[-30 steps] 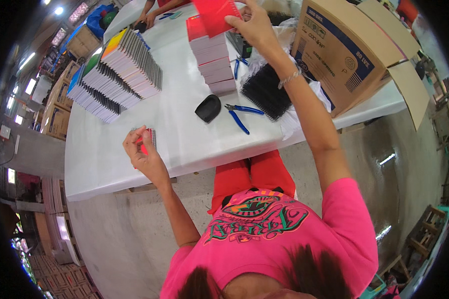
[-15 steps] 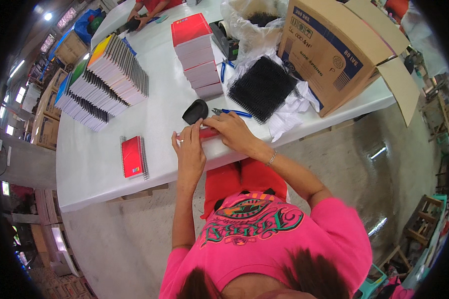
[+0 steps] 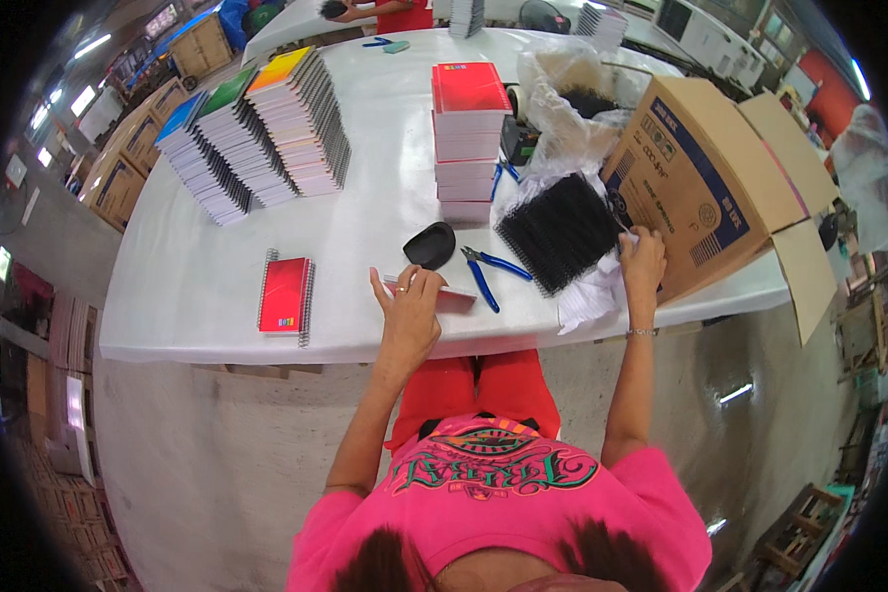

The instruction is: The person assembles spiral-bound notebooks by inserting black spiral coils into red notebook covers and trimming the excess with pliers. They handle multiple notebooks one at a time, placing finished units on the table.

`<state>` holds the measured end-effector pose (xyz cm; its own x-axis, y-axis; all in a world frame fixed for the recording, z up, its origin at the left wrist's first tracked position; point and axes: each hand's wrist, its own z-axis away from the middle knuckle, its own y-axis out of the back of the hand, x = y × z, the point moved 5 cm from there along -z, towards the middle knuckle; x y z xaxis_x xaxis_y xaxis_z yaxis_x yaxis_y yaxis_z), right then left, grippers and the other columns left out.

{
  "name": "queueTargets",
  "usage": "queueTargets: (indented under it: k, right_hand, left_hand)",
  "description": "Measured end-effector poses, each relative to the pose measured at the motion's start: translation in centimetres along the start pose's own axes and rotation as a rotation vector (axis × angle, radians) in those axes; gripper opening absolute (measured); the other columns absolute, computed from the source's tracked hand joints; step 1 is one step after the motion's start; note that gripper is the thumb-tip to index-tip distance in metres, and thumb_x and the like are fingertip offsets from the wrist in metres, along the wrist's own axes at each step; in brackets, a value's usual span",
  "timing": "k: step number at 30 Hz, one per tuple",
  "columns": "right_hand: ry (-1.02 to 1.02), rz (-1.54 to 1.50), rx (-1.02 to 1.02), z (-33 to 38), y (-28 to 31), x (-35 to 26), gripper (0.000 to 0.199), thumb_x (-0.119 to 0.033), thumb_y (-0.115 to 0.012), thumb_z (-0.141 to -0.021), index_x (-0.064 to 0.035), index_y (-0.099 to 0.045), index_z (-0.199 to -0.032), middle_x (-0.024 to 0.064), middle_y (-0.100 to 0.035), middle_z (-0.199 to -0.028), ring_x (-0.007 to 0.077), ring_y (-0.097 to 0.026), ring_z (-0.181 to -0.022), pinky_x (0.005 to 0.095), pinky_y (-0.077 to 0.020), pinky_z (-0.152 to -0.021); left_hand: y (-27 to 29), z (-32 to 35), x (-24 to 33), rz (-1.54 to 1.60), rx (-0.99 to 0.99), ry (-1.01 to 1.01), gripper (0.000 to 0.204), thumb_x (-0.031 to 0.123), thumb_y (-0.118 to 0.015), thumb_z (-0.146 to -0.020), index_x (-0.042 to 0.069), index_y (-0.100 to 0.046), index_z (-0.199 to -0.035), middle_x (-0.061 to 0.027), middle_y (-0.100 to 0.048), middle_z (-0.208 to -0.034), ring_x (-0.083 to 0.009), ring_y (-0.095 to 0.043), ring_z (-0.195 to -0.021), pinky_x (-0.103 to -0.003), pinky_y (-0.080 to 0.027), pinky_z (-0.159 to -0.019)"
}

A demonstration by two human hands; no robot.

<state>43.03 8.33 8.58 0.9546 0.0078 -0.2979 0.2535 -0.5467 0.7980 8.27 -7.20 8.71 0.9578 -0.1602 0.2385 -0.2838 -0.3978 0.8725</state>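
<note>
My left hand [image 3: 411, 308] is closed on a small red-covered notebook block [image 3: 456, 299] tipped up on its edge at the table's front. My right hand [image 3: 643, 264] has its fingertips pinched at the right edge of a pile of black spiral binding coils [image 3: 555, 235], over crumpled white wrapping [image 3: 590, 304]. What those fingers hold is too small to make out. Between the hands lie blue-handled cutting pliers [image 3: 490, 268], jaws apart. A black scoop-shaped piece [image 3: 430, 247] sits just beyond the notebook block. Further left lies a red spiral notebook [image 3: 285, 296] with coils showing along both sides.
A tall stack of red-covered books [image 3: 468, 123] stands ahead. Stacks of coil-bound notebooks [image 3: 301, 118] fill the back left. An open cardboard box [image 3: 696, 178] leans at the right, beside a clear plastic bag [image 3: 562, 84] with black coils. Another person's arm [image 3: 370, 12] shows across the table.
My right hand has left the notebook block and moved right to the coil pile, uncovering the pliers. My left hand still holds the block. The whole view has shifted.
</note>
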Motion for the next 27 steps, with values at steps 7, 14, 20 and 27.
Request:
queueTargets:
  k: [7,14,20,27]
  right_hand:
    - [-0.068,-0.032,-0.061,0.3,-1.2,0.6,0.026,-0.028,-0.070,-0.087,-0.0029,-0.069,-0.095,0.0183,-0.063,-0.105,0.0382,-0.062,-0.101,0.0479,-0.0484,-0.084]
    - [-0.108,-0.038,-0.112,0.2,-1.8,0.5,0.024,-0.027,-0.068,-0.086,-0.0032,-0.069,-0.091,0.0177,-0.062,-0.106,0.0377,-0.062,-0.100,0.0479,-0.0490,-0.083]
    - [-0.043,-0.072,-0.038,0.6,-1.9,0.9,0.024,-0.025,-0.070,-0.087,-0.0019,-0.066,-0.088,0.0182,-0.062,-0.101,0.0376,-0.062,-0.096,0.0476,-0.0491,-0.081]
    - [-0.194,-0.233,-0.113,0.7,-1.0,0.8,0.022,-0.022,-0.072,-0.086,-0.0014,-0.064,-0.091,0.0158,-0.065,-0.092,0.0354,-0.064,-0.089,0.0455,-0.0486,-0.078]
  left_hand:
    - [-0.3,0.1,-0.5,0.166,-0.036,0.025,0.034,-0.004,-0.053,-0.077,0.011,-0.055,-0.108,-0.0060,-0.054,-0.108,-0.0287,-0.048,-0.121,-0.073,-0.015,-0.110]
    - [-0.3,0.0,0.1,0.185,0.036,0.086,0.023,0.020,-0.064,-0.085,0.011,-0.058,-0.106,-0.0066,-0.056,-0.108,-0.0317,-0.048,-0.117,-0.071,-0.019,-0.106]
    - [-0.8,-0.1,0.5,0.163,0.130,0.136,0.049,0.053,-0.076,-0.074,0.010,-0.063,-0.094,-0.0061,-0.055,-0.104,-0.0302,-0.048,-0.115,-0.072,-0.018,-0.105]
    - [-1.5,-0.2,0.7,0.133,0.201,0.179,0.056,0.060,-0.076,-0.070,0.008,-0.062,-0.087,-0.0060,-0.053,-0.100,-0.0290,-0.049,-0.113,-0.072,-0.017,-0.106]
